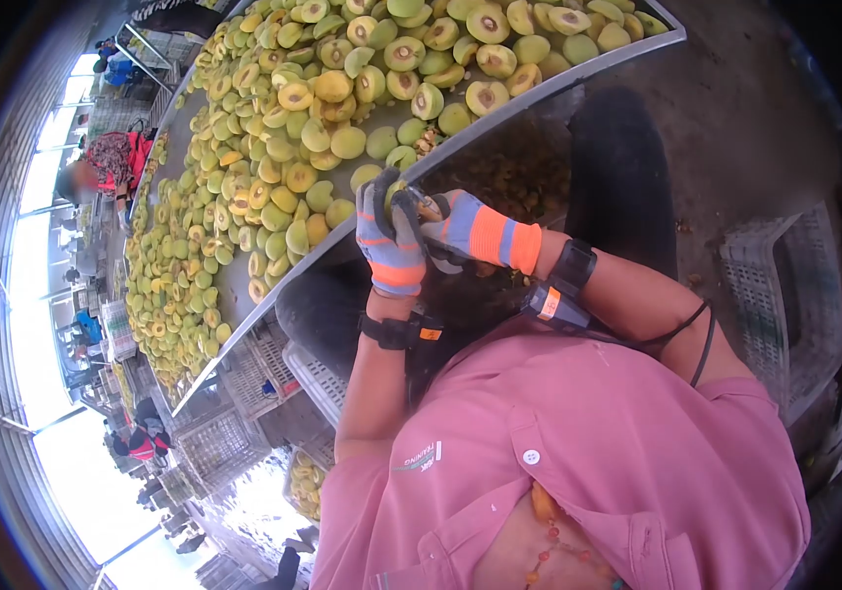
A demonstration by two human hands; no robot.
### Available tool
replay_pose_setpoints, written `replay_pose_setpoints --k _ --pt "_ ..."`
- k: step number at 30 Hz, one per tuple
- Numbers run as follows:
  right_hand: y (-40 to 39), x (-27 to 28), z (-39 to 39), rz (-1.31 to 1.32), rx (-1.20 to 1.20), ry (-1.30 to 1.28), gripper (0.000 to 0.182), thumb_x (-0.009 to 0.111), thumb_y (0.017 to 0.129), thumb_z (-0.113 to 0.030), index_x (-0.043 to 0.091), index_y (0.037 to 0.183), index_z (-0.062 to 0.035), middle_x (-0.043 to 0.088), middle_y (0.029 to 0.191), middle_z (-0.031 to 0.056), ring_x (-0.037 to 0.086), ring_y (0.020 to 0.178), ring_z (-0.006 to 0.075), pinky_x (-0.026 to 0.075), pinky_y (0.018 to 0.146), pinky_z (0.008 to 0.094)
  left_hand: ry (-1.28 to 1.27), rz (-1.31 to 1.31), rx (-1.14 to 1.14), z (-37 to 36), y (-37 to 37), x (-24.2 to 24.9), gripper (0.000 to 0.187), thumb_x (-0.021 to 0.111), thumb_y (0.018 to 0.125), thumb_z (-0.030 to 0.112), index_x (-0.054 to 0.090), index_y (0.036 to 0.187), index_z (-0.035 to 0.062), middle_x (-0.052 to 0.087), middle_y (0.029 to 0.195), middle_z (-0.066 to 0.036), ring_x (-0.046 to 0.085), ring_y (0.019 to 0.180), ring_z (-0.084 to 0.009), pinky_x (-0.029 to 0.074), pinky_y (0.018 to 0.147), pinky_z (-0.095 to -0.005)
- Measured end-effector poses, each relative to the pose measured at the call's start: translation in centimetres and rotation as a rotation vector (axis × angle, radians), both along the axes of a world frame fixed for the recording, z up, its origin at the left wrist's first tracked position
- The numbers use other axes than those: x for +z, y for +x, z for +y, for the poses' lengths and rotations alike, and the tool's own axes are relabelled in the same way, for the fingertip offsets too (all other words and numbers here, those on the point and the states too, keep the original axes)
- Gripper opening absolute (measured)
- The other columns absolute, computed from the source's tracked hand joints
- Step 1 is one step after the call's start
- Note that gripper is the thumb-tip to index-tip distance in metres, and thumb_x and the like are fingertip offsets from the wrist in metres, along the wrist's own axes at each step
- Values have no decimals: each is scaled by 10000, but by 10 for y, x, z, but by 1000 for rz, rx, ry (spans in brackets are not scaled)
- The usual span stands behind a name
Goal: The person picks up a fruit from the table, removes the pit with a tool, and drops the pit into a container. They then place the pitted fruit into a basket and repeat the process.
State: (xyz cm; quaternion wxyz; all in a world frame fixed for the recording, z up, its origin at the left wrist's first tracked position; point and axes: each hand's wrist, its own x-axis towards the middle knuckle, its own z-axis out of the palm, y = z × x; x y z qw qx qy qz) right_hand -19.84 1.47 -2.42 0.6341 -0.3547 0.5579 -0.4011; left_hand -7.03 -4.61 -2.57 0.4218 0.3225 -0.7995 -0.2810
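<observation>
My left hand (389, 241), in a grey and orange glove with dark fingertips, is closed around a green peach piece (395, 194) at the near edge of the table. My right hand (480, 232), gloved alike, meets it from the right with its fingers curled in. Between the two hands shows a small yellowish-brown bit, and what the right fingers grip is mostly hidden. Many cut peach halves (332, 87), green-yellow with brown pit hollows, lie heaped on the metal table (381, 120) just beyond my hands.
The table's raised metal rim (553, 90) runs diagonally past my hands. Fruit scraps (519, 177) lie below it, between my knees. A white plastic crate (780, 295) stands at the right, more crates (219, 442) at lower left. Another person (116, 167) is across the table.
</observation>
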Motion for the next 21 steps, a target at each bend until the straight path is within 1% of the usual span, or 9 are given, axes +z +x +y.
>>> replay_pose_setpoints --k 1,4,7,10,11,13,16,19,21 --pt "3 -6 -1 40 12 -8 293 632 840 -352 639 851 -59 569 630 33 530 501 134 441 368 335 -26 -18 -4 0 1 0 234 473 949 91 560 1126 -33 593 1041 -141 579 923 -224 468 837 -328" --pt "5 -20 -2 27 -9 -152 309 694 788 -293 642 850 5 593 621 81 568 519 185 456 475 338 193 95 14 2 2 6 230 487 913 49 579 1106 -37 609 983 -149 598 873 -265 474 818 -333" --pt "-2 -14 0 75 74 -100 303 683 795 -287 629 829 9 590 612 77 551 487 190 449 461 347 278 5 -27 1 9 15 235 458 955 81 567 1115 -51 605 1019 -147 587 923 -252 469 831 -325" --pt "0 -5 3 -80 10 -51 305 668 807 -289 622 829 12 588 609 77 541 456 203 442 433 358 -104 -162 -14 4 1 22 235 491 905 22 584 1115 -28 602 1037 -176 596 923 -302 482 820 -345" --pt "-1 -2 4 -125 18 -14 312 664 812 -295 623 832 14 588 609 77 542 454 202 440 427 360 -157 -212 -40 6 -1 28 294 502 850 -29 589 1130 -10 596 1048 -196 593 927 -344 488 823 -365" --pt "-5 2 5 -216 32 58 327 656 824 -308 626 838 17 588 608 78 543 450 200 435 416 363 -175 -238 -70 5 1 29 314 497 835 -38 588 1135 -11 595 1049 -196 595 926 -349 492 815 -373" --pt "-4 -4 3 -34 83 84 329 648 832 -309 624 837 20 582 610 81 555 452 207 435 381 368 -204 -226 -92 0 6 21 326 494 828 -43 588 1138 -10 594 1050 -196 597 923 -350 498 799 -379" --pt "4 -19 0 51 36 -113 298 641 825 -279 616 822 18 570 599 77 538 424 206 415 346 364 -124 -198 -62 1 10 12 331 493 823 -48 589 1137 -6 594 1052 -199 599 918 -352 502 788 -384" --pt "2 -20 0 63 43 -153 285 640 819 -265 610 817 19 566 598 72 524 403 210 400 330 361 -87 -190 -38 2 10 10 341 492 815 -52 590 1138 -3 594 1054 -202 599 919 -357 504 787 -388"
